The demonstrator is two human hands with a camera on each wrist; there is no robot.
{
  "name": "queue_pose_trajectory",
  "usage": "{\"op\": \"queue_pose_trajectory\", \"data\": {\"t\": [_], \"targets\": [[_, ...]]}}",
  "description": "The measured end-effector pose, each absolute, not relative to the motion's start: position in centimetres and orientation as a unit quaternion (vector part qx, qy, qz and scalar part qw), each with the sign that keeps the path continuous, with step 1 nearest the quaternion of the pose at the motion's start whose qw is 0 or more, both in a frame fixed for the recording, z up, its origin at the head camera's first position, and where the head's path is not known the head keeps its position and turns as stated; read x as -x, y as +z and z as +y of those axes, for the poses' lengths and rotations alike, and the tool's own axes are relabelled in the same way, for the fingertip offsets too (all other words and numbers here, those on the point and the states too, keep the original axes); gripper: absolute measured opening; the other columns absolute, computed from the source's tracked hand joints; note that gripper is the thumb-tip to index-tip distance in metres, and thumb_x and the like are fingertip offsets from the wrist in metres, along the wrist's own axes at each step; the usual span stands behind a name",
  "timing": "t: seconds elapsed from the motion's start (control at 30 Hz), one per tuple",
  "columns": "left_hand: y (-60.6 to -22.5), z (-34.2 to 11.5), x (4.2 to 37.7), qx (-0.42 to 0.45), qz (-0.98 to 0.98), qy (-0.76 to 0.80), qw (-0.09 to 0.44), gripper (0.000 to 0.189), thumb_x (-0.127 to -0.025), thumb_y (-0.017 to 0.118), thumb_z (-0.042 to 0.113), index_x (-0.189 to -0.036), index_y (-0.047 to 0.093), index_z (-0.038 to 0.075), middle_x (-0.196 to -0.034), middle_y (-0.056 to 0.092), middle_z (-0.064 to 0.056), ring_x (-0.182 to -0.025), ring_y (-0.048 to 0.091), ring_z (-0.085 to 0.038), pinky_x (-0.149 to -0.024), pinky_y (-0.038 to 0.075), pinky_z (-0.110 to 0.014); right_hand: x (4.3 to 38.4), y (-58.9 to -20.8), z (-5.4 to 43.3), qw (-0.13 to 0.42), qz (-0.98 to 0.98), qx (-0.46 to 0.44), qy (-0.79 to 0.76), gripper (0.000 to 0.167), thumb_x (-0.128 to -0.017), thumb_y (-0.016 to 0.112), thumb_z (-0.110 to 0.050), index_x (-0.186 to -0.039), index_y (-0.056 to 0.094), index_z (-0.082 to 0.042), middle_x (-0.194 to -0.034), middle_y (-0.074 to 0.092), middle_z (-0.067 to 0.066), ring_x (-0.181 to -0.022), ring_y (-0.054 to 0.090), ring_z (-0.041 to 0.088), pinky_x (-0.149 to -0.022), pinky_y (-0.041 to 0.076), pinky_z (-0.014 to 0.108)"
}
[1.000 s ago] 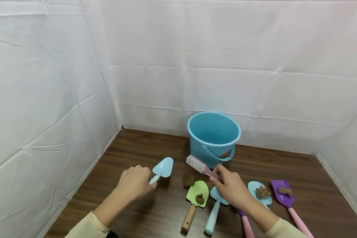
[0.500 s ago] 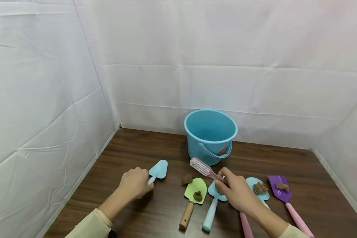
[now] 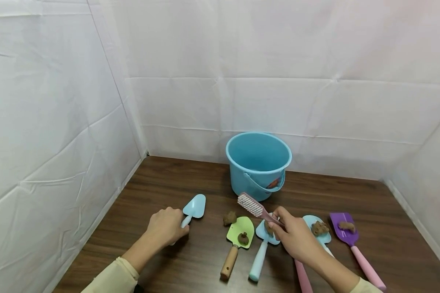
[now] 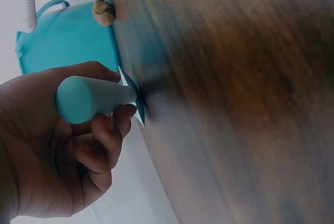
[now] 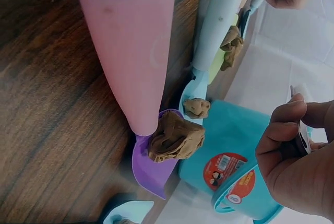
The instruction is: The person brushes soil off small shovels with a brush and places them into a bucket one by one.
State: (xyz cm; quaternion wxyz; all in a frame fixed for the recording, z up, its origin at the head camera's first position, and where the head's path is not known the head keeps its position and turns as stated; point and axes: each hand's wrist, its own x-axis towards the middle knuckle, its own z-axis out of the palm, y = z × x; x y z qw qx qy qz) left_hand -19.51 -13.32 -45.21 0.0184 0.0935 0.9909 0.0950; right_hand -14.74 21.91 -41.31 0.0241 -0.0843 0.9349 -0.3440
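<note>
My left hand (image 3: pixel 166 224) grips a small light blue trowel (image 3: pixel 195 206) by its handle, its blade pointing away from me, low over the table. The left wrist view shows the fingers curled round the thick handle (image 4: pixel 94 98), with the blade edge-on close to the wood. My right hand (image 3: pixel 297 234) pinches the handle of a pink brush (image 3: pixel 252 204), white bristles showing, above another light blue trowel (image 3: pixel 264 244). A brown clay-like lump (image 3: pixel 229 218) lies on the table between the hands, beside a green trowel (image 3: pixel 242 230) that bears a smaller lump (image 3: pixel 243 238).
A blue bucket (image 3: pixel 238 175) stands behind, near the white cloth wall (image 3: pixel 183 97). Right of the brush lie a light blue trowel (image 3: pixel 311 219) and a purple one (image 3: pixel 337 221), both bearing brown lumps. In the right wrist view, another purple trowel with a pink handle (image 5: pixel 130 51) carries a lump (image 5: pixel 175 138).
The left hand has lowered its trowel toward the table, and the blade has shifted slightly left. The brush has moved a little to the right. The head view has shifted slightly.
</note>
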Motion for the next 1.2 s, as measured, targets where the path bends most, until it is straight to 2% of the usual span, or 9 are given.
{"op": "queue_pose_trajectory", "data": {"t": [0.3, 0.53, 0.73, 0.87, 1.03, 1.2], "targets": [[-43.2, -12.6, 20.9, -0.111, 0.989, 0.1, 0.005, 0.036, -0.086, 0.072, 0.032, -0.061, 0.051, 0.015, -0.054, 0.051, 0.001, -0.047, 0.049, -0.015, -0.042, 0.039, -0.031, 14.1, -41.0, 22.2, 0.021, 0.938, 0.075, -0.337, 0.006, -0.103, 0.06, -0.02, -0.101, 0.054, -0.019, -0.066, 0.058, -0.005, -0.05, 0.044, 0.009, -0.047, 0.037, 0.026], [-36.7, -10.1, 24.0, -0.157, 0.984, 0.063, -0.051, 0.04, -0.089, 0.07, 0.038, -0.063, 0.049, 0.016, -0.057, 0.05, 0.0, -0.051, 0.047, -0.016, -0.042, 0.039, -0.031, 12.9, -41.0, 22.6, 0.023, 0.935, 0.062, -0.349, 0.009, -0.103, 0.059, -0.021, -0.099, 0.052, -0.019, -0.066, 0.059, -0.002, -0.052, 0.048, 0.01, -0.049, 0.039, 0.027], [-31.3, -6.6, 26.6, -0.203, 0.973, 0.027, -0.106, 0.034, -0.09, 0.07, 0.037, -0.069, 0.055, 0.014, -0.061, 0.053, -0.003, -0.054, 0.047, -0.02, -0.043, 0.039, -0.036, 11.8, -41.1, 22.7, 0.015, 0.935, 0.055, -0.351, 0.007, -0.103, 0.06, -0.02, -0.103, 0.053, -0.018, -0.067, 0.058, -0.004, -0.052, 0.05, 0.008, -0.048, 0.04, 0.026], [-29.5, -4.2, 28.1, -0.23, 0.968, 0.007, -0.096, 0.036, -0.089, 0.072, 0.039, -0.068, 0.056, 0.015, -0.066, 0.055, -0.002, -0.062, 0.053, -0.021, -0.048, 0.043, -0.037, 11.3, -41.1, 22.6, 0.003, 0.937, 0.061, -0.343, 0.006, -0.102, 0.061, -0.018, -0.105, 0.055, -0.018, -0.066, 0.058, -0.006, -0.053, 0.049, 0.006, -0.048, 0.039, 0.025], [-28.6, -2.1, 29.8, -0.246, 0.967, -0.019, -0.056, 0.032, -0.088, 0.073, 0.034, -0.066, 0.056, 0.017, -0.07, 0.055, 0.0, -0.07, 0.056, -0.019, -0.057, 0.048, -0.037, 10.5, -41.5, 22.0, 0.003, 0.934, 0.068, -0.35, 0.008, -0.102, 0.062, -0.02, -0.101, 0.054, -0.018, -0.068, 0.057, -0.007, -0.052, 0.048, 0.005, -0.046, 0.038, 0.023], [-29.2, -1.5, 31.5, -0.264, 0.963, -0.056, -0.024, 0.025, -0.085, 0.076, 0.036, -0.077, 0.065, 0.015, -0.075, 0.061, -0.001, -0.075, 0.058, -0.017, -0.066, 0.055, -0.039, 9.5, -41.8, 21.2, -0.012, 0.934, 0.068, -0.351, 0.012, -0.099, 0.065, -0.018, -0.097, 0.053, -0.02, -0.066, 0.053, -0.009, -0.05, 0.042, 0.002, -0.044, 0.035, 0.021]]}}
